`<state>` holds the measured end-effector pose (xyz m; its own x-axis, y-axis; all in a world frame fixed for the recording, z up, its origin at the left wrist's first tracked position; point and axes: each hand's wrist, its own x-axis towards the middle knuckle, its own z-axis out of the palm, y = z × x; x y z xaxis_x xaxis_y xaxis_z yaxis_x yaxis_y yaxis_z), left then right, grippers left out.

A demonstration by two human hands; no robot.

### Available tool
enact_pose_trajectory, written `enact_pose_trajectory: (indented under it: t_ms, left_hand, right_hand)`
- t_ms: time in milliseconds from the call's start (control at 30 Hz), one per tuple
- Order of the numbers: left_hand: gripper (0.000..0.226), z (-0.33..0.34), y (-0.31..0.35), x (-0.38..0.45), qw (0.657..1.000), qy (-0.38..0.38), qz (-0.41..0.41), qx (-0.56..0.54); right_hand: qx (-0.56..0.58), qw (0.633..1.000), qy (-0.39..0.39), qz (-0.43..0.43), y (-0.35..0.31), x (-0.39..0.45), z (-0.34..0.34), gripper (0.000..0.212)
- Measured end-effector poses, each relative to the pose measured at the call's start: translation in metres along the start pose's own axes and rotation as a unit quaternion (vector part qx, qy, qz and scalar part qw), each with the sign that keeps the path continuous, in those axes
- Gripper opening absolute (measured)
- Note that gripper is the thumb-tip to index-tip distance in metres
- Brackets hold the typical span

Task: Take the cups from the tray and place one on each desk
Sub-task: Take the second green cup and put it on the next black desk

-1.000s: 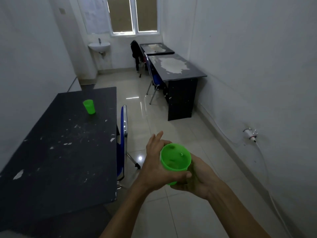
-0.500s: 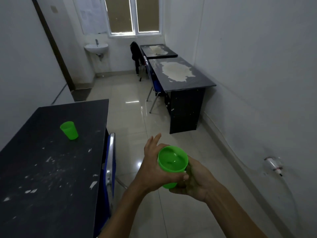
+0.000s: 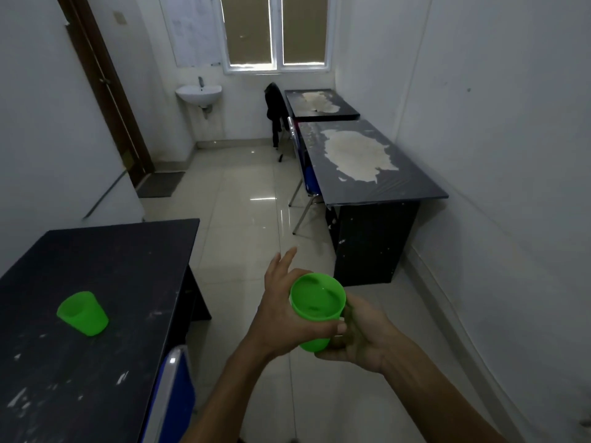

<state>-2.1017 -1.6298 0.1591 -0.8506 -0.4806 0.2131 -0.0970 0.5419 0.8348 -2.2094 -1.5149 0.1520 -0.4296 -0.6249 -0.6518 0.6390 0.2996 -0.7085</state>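
Green plastic fills the middle of the view: a cup (image 3: 317, 306), or perhaps several nested together, is held upright over the tiled floor (image 3: 243, 199) at about 6 o'clock. The left hand (image 3: 283, 310) wraps its side, the thumb laid across the front wall below the rim and the fingers round the far side, with one finger sticking up straight. The right hand (image 3: 359, 335) cups the base from below and from 3 o'clock, its fingers curled under the bottom. Whether the stack is one cup or more cannot be told.

A second green cup (image 3: 82, 313) stands upright on the dark desk (image 3: 105, 273) at 8 o'clock, near that desk's middle, well apart from the hands. The desk top is scuffed with pale flecks. A blue chair (image 3: 174, 382) with a metal frame sits tucked against its near right edge.

At 1 o'clock, along the right wall, stands another dark desk (image 3: 383, 187) with a large pale worn patch on its top; a blue chair (image 3: 308, 177) is pushed in beside it. Beyond it, toward 12 o'clock, a third desk (image 3: 342, 110) with a similar patch touches the wall under the window (image 3: 276, 30), and a dark garment (image 3: 275, 105) hangs on the chair beside it. A white sink (image 3: 198, 92) is mounted at 11 o'clock, with a brown door frame (image 3: 105, 87) to its left.
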Motion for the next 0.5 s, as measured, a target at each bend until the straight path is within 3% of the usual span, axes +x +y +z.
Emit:
enact_pose_trajectory:
  t_ms: [500]
  left_hand:
    - [0.070,-0.090,-0.110,0.295,1.000,0.009,0.005,0.005]
  right_hand:
    - [-0.030,0.999,-0.024,-0.015,-0.212,0.251,0.062,0.055]
